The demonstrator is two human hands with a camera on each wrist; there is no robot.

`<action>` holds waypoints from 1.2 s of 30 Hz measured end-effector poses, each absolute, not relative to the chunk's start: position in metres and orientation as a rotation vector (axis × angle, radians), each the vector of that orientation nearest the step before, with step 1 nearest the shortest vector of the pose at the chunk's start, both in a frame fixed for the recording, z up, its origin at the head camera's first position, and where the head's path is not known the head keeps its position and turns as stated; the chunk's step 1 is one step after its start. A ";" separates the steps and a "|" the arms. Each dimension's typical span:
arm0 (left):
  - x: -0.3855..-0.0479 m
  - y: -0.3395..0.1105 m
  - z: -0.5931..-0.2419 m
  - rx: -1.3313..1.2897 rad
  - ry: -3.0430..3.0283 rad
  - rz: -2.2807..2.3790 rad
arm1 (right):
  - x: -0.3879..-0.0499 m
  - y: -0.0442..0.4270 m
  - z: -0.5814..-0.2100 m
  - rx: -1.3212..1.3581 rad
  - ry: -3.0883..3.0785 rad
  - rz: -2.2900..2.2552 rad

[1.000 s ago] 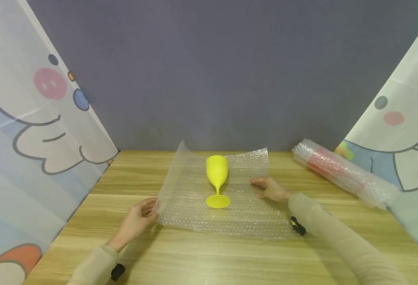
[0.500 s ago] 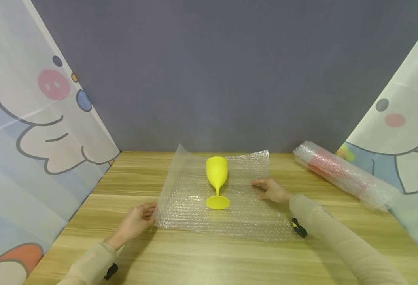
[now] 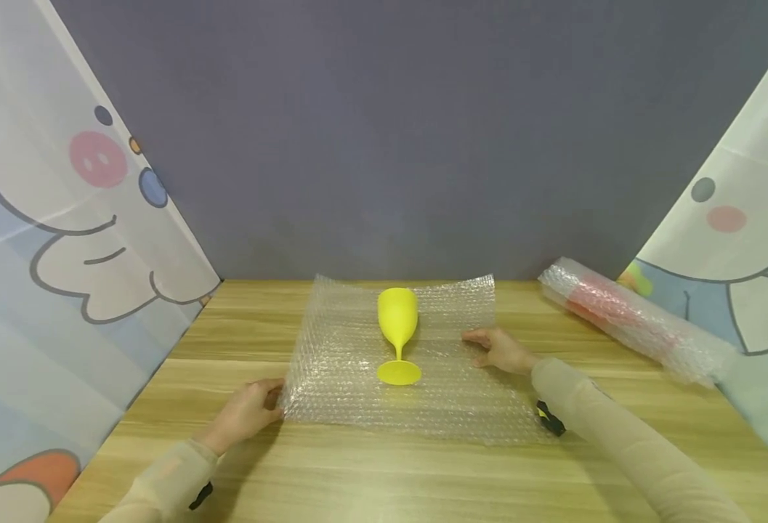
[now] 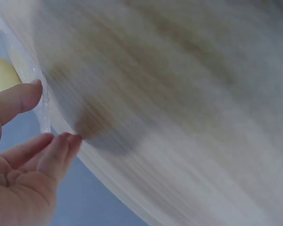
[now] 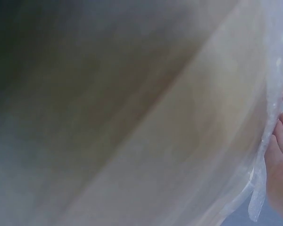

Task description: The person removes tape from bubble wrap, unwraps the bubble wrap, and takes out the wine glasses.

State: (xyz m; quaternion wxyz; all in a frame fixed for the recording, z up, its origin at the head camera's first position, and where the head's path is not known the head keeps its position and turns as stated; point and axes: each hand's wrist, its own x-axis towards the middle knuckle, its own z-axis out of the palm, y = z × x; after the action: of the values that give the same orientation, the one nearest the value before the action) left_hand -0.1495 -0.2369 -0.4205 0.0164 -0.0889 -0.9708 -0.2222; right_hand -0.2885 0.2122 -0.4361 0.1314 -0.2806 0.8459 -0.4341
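A yellow goblet lies on its side on a sheet of clear bubble wrap, its foot towards the person. My left hand is at the sheet's left edge. In the left wrist view, the thumb touches that edge, with a gap between it and the fingertips. My right hand rests on the sheet's right side, its fingers relaxed, to the right of the goblet. Only part of the right hand shows in the right wrist view, beside the wrap's edge.
At the back right of the wooden table lies a roll of bubble wrap with something red inside. A grey panel rises behind the table. Printed cartoon curtains flank both sides.
The left edge of the bubble wrap, raised before, has come down flatter and further left. My left hand has moved slightly left and downward with it. My right hand and the goblet stay put.
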 end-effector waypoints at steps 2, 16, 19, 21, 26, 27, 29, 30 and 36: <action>-0.150 -0.236 -0.420 -0.273 -3.022 -0.591 | -0.289 0.213 -0.435 -0.804 2.456 -1.257; -0.168 -0.226 -0.410 -0.669 -2.991 -0.452 | -0.291 0.210 -0.434 -0.808 2.498 -1.209; -0.181 -0.220 -0.406 -0.738 -2.958 -0.435 | -0.292 0.209 -0.433 -0.825 2.495 -1.210; -0.191 -0.215 -0.402 -0.760 -2.967 -0.476 | -0.292 0.209 -0.433 -0.833 2.501 -1.200; -0.215 -0.202 -0.397 -0.769 -3.042 -0.601 | -0.291 0.210 -0.433 -0.796 2.498 -1.206; -0.220 -0.199 -0.396 -0.768 -3.056 -0.622 | -0.290 0.210 -0.434 -0.798 2.500 -1.205; -0.227 -0.193 -0.397 -0.771 -3.084 -0.647 | -0.290 0.211 -0.435 -0.786 2.496 -1.215; -0.230 -0.191 -0.398 -0.768 -3.101 -0.660 | -0.290 0.212 -0.436 -0.790 2.497 -1.213; -0.239 -0.178 -0.405 -0.777 -3.168 -0.599 | -0.290 0.212 -0.438 -0.804 2.476 -1.233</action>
State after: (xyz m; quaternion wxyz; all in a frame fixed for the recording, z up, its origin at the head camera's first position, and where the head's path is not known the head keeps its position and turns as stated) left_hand -0.2391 -0.1780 -0.4049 -0.0871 -0.2334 -0.9516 -0.1798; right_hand -0.2900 0.2120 -0.4378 0.1303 -0.2769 0.8522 -0.4244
